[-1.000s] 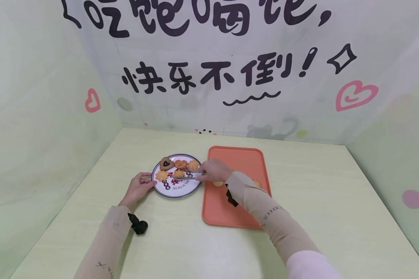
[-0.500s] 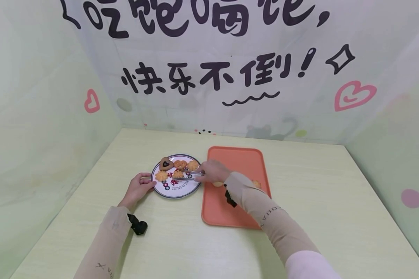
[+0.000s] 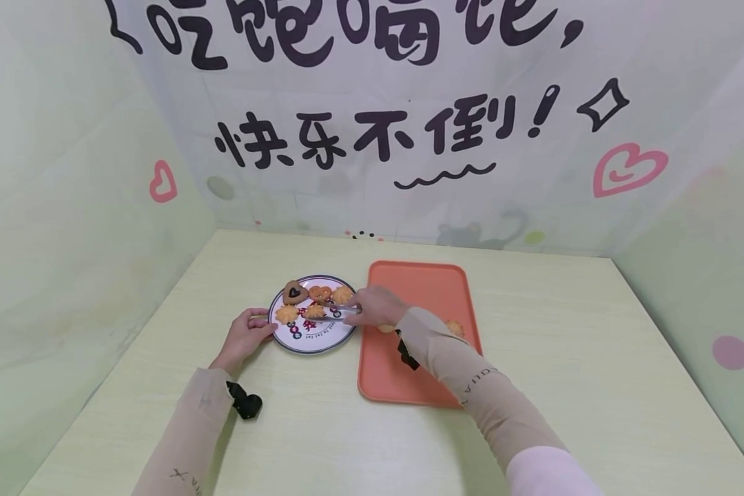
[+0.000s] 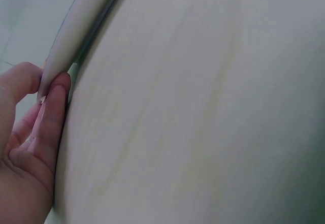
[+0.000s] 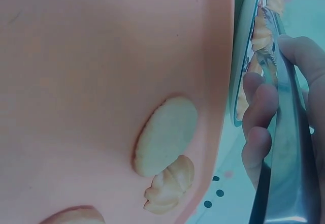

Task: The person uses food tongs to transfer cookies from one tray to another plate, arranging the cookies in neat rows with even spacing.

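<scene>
A pale wooden surface point(image 3: 533, 386) carries an orange tray point(image 3: 418, 289) and, just left of it, a round plate point(image 3: 313, 341) of cookies point(image 3: 287, 313). The left hand point(image 3: 244, 334) pinches the plate's near-left rim. The right hand's point(image 3: 375, 306) grip is closed around metal tongs point(image 3: 335, 315), whose tips reach over the plate. Loose cookies point(image 5: 165, 135) lie on the tray.

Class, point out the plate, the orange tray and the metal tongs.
plate point(image 3: 310, 342), head view, its bare near rim.
orange tray point(image 3: 418, 282), head view, its bare far floor.
metal tongs point(image 5: 287, 148), right wrist view, the arm's middle.
</scene>
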The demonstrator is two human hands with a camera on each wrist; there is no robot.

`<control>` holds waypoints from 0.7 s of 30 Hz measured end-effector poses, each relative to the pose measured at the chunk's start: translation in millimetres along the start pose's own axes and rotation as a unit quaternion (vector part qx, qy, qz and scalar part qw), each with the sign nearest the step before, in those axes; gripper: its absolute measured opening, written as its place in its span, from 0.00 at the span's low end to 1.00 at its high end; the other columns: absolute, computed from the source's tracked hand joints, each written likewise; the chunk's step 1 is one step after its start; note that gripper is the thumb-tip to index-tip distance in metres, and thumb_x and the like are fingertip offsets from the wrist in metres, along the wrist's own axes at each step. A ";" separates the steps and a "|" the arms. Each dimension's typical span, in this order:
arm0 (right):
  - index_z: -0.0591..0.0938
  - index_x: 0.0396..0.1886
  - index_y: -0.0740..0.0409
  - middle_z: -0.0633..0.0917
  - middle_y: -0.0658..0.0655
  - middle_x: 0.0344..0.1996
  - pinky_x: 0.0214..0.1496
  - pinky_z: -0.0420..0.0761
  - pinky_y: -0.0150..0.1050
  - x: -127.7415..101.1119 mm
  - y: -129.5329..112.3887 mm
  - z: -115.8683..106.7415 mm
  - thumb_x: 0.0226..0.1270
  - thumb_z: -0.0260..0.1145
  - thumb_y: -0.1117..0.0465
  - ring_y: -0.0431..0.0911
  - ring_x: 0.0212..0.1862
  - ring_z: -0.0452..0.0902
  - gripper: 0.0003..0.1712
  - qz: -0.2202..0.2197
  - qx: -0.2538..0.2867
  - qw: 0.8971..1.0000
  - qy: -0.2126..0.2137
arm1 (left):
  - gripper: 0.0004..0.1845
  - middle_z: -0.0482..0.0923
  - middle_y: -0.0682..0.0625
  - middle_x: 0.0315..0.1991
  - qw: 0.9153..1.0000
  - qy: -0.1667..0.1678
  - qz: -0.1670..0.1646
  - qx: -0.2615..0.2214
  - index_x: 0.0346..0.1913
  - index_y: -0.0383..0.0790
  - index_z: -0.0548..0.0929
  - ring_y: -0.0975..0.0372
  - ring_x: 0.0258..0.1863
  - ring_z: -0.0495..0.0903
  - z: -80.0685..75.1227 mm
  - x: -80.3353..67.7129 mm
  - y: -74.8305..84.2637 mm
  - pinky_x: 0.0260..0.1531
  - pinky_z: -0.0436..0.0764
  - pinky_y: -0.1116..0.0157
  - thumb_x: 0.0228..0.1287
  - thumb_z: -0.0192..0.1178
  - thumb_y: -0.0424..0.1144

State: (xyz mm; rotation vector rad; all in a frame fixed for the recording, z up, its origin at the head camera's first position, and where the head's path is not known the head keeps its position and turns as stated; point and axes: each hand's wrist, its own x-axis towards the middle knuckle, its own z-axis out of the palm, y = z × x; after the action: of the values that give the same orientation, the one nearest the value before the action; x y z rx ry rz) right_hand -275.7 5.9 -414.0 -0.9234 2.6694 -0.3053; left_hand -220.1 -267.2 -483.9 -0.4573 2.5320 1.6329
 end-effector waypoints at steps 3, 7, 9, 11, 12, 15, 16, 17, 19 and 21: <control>0.77 0.53 0.50 0.80 0.46 0.38 0.30 0.69 0.31 -0.9 -1.2 -1.3 0.55 0.61 0.42 0.39 0.31 0.69 0.27 0.000 -0.010 1.000 -0.001 | 0.24 0.74 0.44 0.38 1.000 0.002 -0.001 -0.001 0.56 0.36 0.65 0.63 0.31 0.75 0.1 -0.4 0.6 0.33 0.78 0.72 0.58 0.58 0.37; 0.77 0.52 0.50 0.80 0.46 0.39 0.32 0.70 0.31 -3.0 -2.3 -3.4 0.55 0.61 0.43 0.39 0.32 0.69 0.27 0.001 -0.008 1.000 -0.004 | 0.24 0.73 0.44 0.38 1.000 0.005 -0.002 0.001 0.56 0.36 0.65 0.63 0.31 0.75 0.6 -1.1 1.3 0.32 0.78 0.72 0.58 0.58 0.37; 0.77 0.52 0.50 0.80 0.46 0.37 0.31 0.69 0.31 -3.8 -1.7 -4.4 0.55 0.62 0.43 0.39 0.31 0.69 0.27 0.001 -0.003 1.000 -0.004 | 0.24 0.73 0.44 0.38 1.000 0.006 -0.002 0.005 0.56 0.36 0.65 0.63 0.31 0.75 0.9 -1.2 1.4 0.32 0.78 0.72 0.58 0.58 0.37; 0.77 0.52 0.51 0.80 0.46 0.35 0.30 0.67 0.31 -4.6 -0.6 -6.2 0.54 0.63 0.44 0.39 0.30 0.68 0.27 0.001 0.005 1.000 -0.004 | 0.24 0.73 0.44 0.38 1.000 0.005 0.000 0.007 0.56 0.36 0.65 0.63 0.31 0.75 1.1 -1.3 1.4 0.32 0.78 0.72 0.58 0.57 0.37; 0.77 0.52 0.51 0.80 0.46 0.35 0.29 0.67 0.31 -4.9 0.0 -7.1 0.54 0.63 0.44 0.39 0.29 0.67 0.27 -0.001 0.003 1.000 -0.002 | 0.24 0.73 0.44 0.38 1.000 0.005 0.001 0.007 0.56 0.36 0.65 0.63 0.31 0.74 1.2 -1.2 1.3 0.32 0.78 0.72 0.58 0.57 0.37; 0.77 0.52 0.51 0.80 0.47 0.37 0.29 0.66 0.31 -6.4 1.1 -10.7 0.54 0.63 0.44 0.40 0.28 0.67 0.27 -0.001 0.002 1.000 -0.003 | 0.24 0.73 0.44 0.37 1.000 0.003 0.002 0.007 0.56 0.36 0.65 0.63 0.31 0.74 0.8 -1.6 1.2 0.32 0.78 0.73 0.58 0.58 0.37; 0.77 0.52 0.51 0.80 0.47 0.39 0.29 0.67 0.32 -7.0 1.3 -12.0 0.54 0.63 0.44 0.40 0.29 0.68 0.27 -0.001 0.003 1.000 -0.002 | 0.24 0.73 0.44 0.37 1.000 0.002 0.002 0.006 0.56 0.36 0.65 0.63 0.31 0.75 0.6 -1.7 1.2 0.32 0.78 0.73 0.58 0.58 0.37; 0.77 0.52 0.51 0.80 0.47 0.40 0.31 0.69 0.32 -7.7 1.6 -13.5 0.54 0.63 0.44 0.39 0.30 0.69 0.27 -0.001 0.001 1.000 -0.001 | 0.24 0.73 0.44 0.37 1.000 0.001 0.001 0.005 0.56 0.36 0.65 0.63 0.31 0.75 0.4 -1.8 1.4 0.32 0.78 0.73 0.58 0.58 0.37; 0.77 0.53 0.51 0.80 0.48 0.44 0.34 0.72 0.33 -10.0 1.6 -17.6 0.54 0.62 0.44 0.40 0.33 0.71 0.27 -0.003 0.004 1.000 0.002 | 0.24 0.73 0.44 0.37 1.000 -0.001 0.001 0.002 0.56 0.36 0.65 0.63 0.31 0.75 -0.1 -1.9 1.5 0.32 0.78 0.73 0.58 0.58 0.37; 0.76 0.53 0.52 0.80 0.50 0.45 0.38 0.74 0.34 -13.4 1.5 -23.6 0.55 0.63 0.45 0.40 0.36 0.73 0.27 -0.006 0.014 1.000 0.006 | 0.24 0.73 0.44 0.37 1.000 -0.003 0.003 0.001 0.56 0.35 0.65 0.63 0.31 0.75 -0.5 -2.1 1.5 0.32 0.78 0.73 0.58 0.58 0.37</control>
State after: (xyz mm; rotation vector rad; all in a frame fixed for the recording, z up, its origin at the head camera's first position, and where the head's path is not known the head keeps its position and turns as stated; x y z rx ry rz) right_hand -274.7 17.9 -389.6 -0.9329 2.6635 -0.3516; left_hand -218.6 -266.8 -481.9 -0.4458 2.5325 1.6319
